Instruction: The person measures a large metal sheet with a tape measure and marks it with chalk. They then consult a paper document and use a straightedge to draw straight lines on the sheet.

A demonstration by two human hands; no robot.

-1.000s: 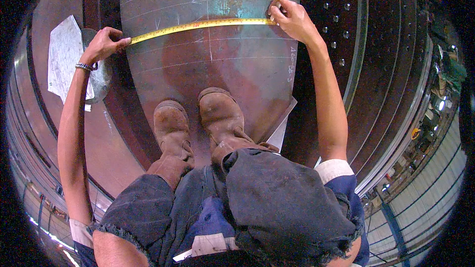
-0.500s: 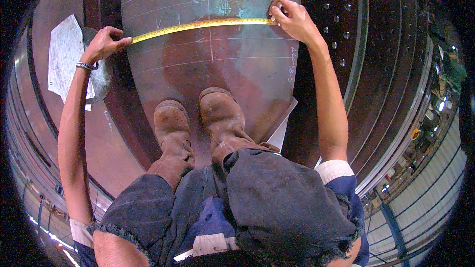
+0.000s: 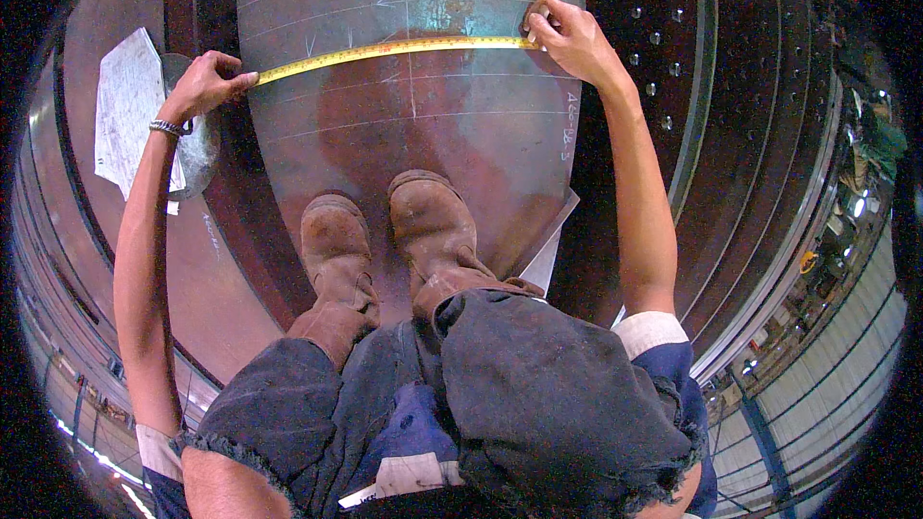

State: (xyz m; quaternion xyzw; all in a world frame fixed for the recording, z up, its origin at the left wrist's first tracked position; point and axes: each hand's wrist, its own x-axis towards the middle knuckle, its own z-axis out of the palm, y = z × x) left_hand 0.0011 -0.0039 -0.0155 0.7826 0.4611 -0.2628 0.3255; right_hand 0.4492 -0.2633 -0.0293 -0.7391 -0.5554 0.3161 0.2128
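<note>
L hand (image 3: 202, 85) nearly closed, thumb & fingers pinching the tape (image 3: 389, 50) at its L end; R hand (image 3: 572, 37) curled, fingertips on its R end. Tape runs L to R across the chalk-lined plate (image 3: 471, 149), on the far side of the boots (image 3: 433, 216). Prob. light, thin & springy, apt to twist mid-span; best pinched flat at both ends. Plate looks heavy, stiff. White sheet (image 3: 130, 111) by L wrist.

White lines (image 3: 412, 86) mark a metal plate (image 3: 500, 154) inside a metalworking shop, dark beams (image 3: 740, 86) lying beyond its right edge.
</note>
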